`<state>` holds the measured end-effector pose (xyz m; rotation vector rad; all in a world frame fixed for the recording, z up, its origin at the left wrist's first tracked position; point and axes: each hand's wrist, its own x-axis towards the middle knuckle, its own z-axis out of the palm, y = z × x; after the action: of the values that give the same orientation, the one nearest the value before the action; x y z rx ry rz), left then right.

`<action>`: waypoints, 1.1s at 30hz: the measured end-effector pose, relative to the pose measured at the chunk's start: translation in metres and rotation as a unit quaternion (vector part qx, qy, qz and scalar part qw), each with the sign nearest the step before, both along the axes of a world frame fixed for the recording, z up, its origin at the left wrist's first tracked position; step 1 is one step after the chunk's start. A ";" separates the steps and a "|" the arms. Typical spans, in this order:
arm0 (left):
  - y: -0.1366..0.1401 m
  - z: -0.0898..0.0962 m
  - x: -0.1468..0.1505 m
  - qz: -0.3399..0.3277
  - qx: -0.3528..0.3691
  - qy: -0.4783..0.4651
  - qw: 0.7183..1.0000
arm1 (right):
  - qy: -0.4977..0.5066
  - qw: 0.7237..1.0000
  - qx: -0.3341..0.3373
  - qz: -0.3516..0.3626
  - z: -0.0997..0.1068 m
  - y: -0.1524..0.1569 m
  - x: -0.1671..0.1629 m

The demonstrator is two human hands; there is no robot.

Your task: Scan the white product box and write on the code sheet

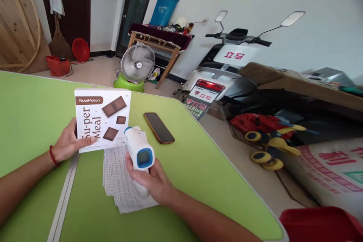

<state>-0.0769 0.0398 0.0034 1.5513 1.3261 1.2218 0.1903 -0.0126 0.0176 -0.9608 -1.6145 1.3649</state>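
Observation:
My left hand [69,141] is closed on the lower left edge of a white box [104,115] printed "NutriMotion Su-per Meal" with brown squares. The thumb lies across the front, and the box stands upright above the green table [36,121]. In my right hand [153,177] is a white and blue infrared thermometer [138,147], its small screen facing me. Its front end is close to the box's lower right corner; whether they touch I cannot tell. Beneath lie several printed paper sheets [121,181], partly covered by my right hand. A phone [159,127] rests face up to the right.
Past the table stands a fan [138,63] on a green stool [129,85]. A white electric scooter [212,72] is parked at the right. A red plastic seat [320,225] sits by the table's near right corner. A large printed sack [331,170] lies on the right.

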 end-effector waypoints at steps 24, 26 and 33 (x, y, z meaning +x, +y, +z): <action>-0.005 0.005 0.013 -0.068 -0.044 -0.018 0.997 | 0.038 0.994 -0.089 0.054 -0.028 -0.003 -0.017; -0.005 0.007 0.014 -0.075 -0.043 -0.017 0.996 | 0.037 0.994 -0.088 0.053 -0.027 -0.004 -0.018; -0.004 0.007 0.014 -0.100 -0.044 -0.030 0.994 | 0.039 0.994 -0.089 0.058 -0.026 -0.005 -0.024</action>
<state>-0.0628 0.0355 0.0104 1.5331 1.1402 1.0630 0.1667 -0.0180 -0.0088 -0.9169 -1.5294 1.6285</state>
